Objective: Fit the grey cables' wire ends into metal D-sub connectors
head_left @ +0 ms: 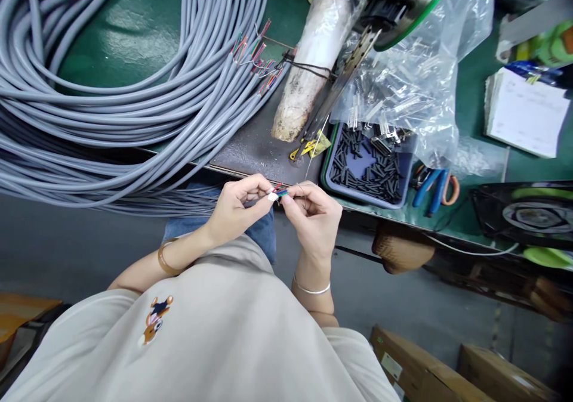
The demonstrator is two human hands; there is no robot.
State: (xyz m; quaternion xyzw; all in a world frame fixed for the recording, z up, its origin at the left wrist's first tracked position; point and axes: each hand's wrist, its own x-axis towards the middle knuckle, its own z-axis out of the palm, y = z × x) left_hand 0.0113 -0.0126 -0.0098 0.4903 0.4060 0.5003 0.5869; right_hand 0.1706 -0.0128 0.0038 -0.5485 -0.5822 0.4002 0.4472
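My left hand [239,208] is closed in a pinch at a small white piece [273,197], whose kind I cannot make out. Thin coloured wires [281,192], with red, blue and green among them, run between my two hands. The fingertips of my right hand [313,214] are pressed together on these wires. A thin silvery strand [317,142] comes down from above to the right fingers. Both hands are just in front of the table edge, and the fingers hide most of the wires.
Large coils of grey cable [134,101] cover the left side, with stripped ends [257,56] showing. A blue tray [329,178] holds small black sleeves [389,178]. A clear bag [416,86] of metal parts, blue-handled pliers [436,190], a paper stack [526,113] and a wrapped white roll [308,50] are nearby.
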